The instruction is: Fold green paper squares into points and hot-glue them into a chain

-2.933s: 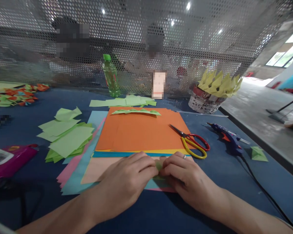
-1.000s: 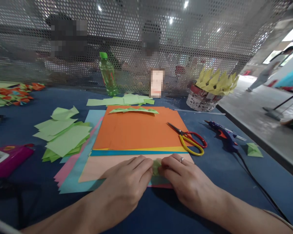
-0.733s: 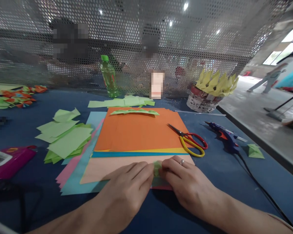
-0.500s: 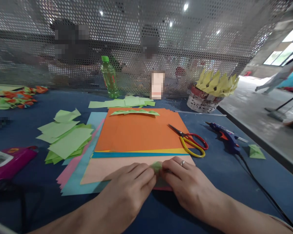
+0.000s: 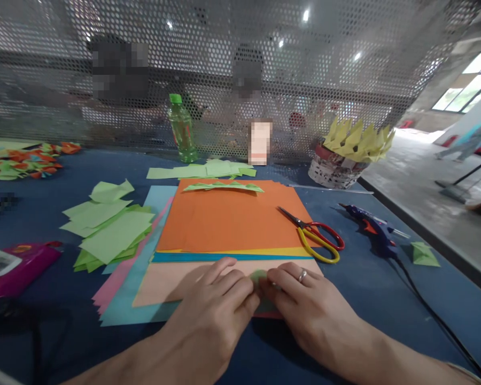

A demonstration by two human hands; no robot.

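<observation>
A small piece of green paper sits between my two hands, most of it covered by fingers. My left hand pinches its left side, with the index finger lifted a little. On the right side my right hand, wearing a ring, presses its fingers on the same piece. Both hands rest over the near edge of stacked coloured sheets, a pale peach sheet under them and an orange sheet beyond. Scissors with red and yellow handles lie on the orange sheet. Behind them is a folded green paper strip.
Cut green papers lie left of the stack. A glue gun with a cord and a folded green piece are at right. A green bottle and a pot with yellow paper points stand behind. A magenta device is at left.
My left index finger has lifted from the paper. Both hands stay at nearly the same place around the green piece, and the view has shifted slightly.
</observation>
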